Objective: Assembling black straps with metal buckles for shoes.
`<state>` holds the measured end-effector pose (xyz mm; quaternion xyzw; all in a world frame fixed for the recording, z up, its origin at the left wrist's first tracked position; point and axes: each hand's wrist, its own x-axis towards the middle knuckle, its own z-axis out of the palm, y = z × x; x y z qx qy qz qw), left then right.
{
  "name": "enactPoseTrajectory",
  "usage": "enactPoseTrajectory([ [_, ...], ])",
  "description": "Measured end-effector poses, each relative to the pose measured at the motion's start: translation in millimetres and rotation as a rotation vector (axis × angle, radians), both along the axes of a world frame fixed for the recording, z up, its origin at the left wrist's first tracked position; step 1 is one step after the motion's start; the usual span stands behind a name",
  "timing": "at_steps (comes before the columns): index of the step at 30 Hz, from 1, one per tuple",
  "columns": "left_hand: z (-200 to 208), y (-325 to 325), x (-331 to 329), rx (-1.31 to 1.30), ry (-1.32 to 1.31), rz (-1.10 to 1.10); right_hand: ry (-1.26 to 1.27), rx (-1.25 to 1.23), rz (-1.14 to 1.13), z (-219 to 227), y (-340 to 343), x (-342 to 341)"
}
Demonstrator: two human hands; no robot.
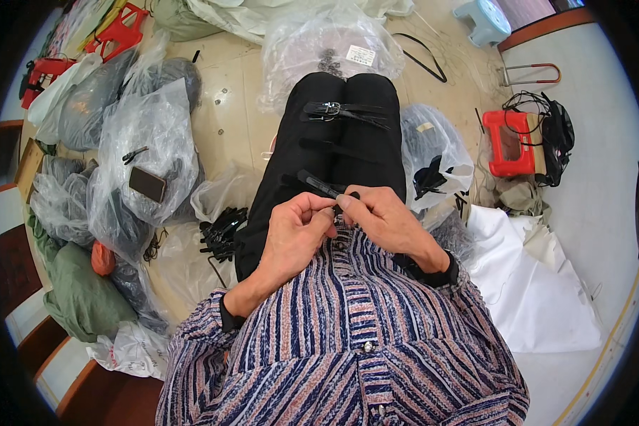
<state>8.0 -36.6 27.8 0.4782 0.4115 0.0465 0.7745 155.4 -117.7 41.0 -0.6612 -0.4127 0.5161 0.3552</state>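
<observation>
Close to my waist, my left hand [296, 231] and my right hand [382, 219] meet with thumbs and fingertips pinched together. Between them is a short black strap [318, 184], its free end pointing away over my lap. The piece right at the fingertips is mostly hidden. Farther out, a few black straps with a silver buckle [330, 109] lie across my black-trousered thighs. Beside my left thigh sits a bunch of black straps [224, 233]. On the right, more black pieces [429, 179] rest at a clear plastic bag [433, 135].
Filled plastic bags [149, 128] crowd the left, one carrying a phone [148, 184]. Ahead lies a clear bag [291, 53] with small dark pieces. To the right are a red stool [508, 145], white cloth [525, 291] and a blue stool [484, 21].
</observation>
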Motion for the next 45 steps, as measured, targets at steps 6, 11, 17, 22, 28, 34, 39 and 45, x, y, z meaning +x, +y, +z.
enactPoseTrajectory([
  [6, 1, 1, -1, 0.02, 0.007, -0.023, -0.088, 0.126, 0.024, -4, -1, -5],
  [11, 0, -3, -3, 0.1, 0.023, -0.012, -0.34, 0.235, 0.122, 2, -1, -14],
  [17, -8, -16, -12, 0.416, -0.029, -0.044, -0.575, 0.362, 0.328, -3, -8, -21],
  [22, -8, -12, -11, 0.47, -0.046, -0.123, -0.771, 0.377, 0.399, 4, -13, -22],
  [28, -13, -3, -17, 0.106, -0.263, -0.118, -0.23, 0.198, 0.157, 14, -8, 13],
  [34, -7, 1, -17, 0.092, -0.264, -0.199, -0.172, 0.234, 0.104, 3, -5, 7],
  [39, -4, 1, -16, 0.172, -0.28, -0.231, -0.171, 0.199, 0.225, 4, -4, 11],
  [45, -5, 1, -17, 0.16, -0.26, -0.201, -0.284, 0.214, 0.166, 11, -12, 4],
])
